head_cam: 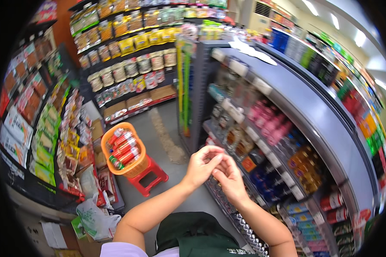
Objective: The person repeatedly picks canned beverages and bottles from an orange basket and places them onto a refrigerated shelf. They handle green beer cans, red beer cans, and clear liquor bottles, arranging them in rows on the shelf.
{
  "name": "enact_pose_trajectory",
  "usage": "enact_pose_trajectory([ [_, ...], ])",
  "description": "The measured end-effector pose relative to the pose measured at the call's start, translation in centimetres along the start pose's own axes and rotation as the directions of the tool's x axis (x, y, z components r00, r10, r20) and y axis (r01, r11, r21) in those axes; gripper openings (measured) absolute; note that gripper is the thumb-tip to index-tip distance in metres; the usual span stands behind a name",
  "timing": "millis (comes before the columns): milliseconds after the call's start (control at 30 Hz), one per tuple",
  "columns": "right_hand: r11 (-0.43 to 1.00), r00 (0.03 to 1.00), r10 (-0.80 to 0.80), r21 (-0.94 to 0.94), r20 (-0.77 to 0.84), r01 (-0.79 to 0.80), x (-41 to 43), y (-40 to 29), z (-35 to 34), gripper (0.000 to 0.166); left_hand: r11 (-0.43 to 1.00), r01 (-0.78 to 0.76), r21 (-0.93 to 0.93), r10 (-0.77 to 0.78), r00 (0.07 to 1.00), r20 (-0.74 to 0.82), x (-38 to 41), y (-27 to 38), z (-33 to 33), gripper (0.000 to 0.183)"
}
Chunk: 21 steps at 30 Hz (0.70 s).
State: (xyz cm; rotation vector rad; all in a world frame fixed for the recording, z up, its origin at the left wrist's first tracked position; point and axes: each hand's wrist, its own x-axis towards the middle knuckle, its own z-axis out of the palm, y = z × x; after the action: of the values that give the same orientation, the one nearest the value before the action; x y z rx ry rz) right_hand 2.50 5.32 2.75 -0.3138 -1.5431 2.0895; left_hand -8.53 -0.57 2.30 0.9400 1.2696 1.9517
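My left hand (202, 165) and my right hand (230, 177) meet in front of my chest, thumbs and fingertips touching. Their fingers are curled, and whether something small is pinched between them cannot be made out. Just beyond them on the right is a grey store shelf (333, 120) with rows of bottles, among them pink bottles (270, 120) and amber bottles (305, 170). To the left of my hands, an orange plastic basket (136, 167) rests on a red plastic stool (148, 180). Red and silver cylindrical containers (124, 144), probably cans, lie in it with a green one.
Racks of bagged snacks (46, 138) line the left side. More hanging packets (138, 64) cover the far wall. A white plastic bag (96, 218) and cartons (56, 236) lie low at left. Torn white paper (252, 51) lies on the shelf top. The grey floor (167, 112) bears a worn brown strip.
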Motion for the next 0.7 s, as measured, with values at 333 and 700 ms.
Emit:
enact_pose_trajectory([
  [333,0.721,0.705,0.689,-0.063,0.168,-0.69,18.1,19.5,19.1,0.037,0.943,0.326,-0.072,-0.312,0.783,-0.538,-3.8,-8.5,-37.0,0.019],
  [700,0.565,0.51,0.825,-0.331,0.244,-0.756,27.2,45.4,33.2,0.045,0.789,0.613,0.043,-0.225,0.353,-0.908,-11.0,-15.4,-61.0,0.053],
])
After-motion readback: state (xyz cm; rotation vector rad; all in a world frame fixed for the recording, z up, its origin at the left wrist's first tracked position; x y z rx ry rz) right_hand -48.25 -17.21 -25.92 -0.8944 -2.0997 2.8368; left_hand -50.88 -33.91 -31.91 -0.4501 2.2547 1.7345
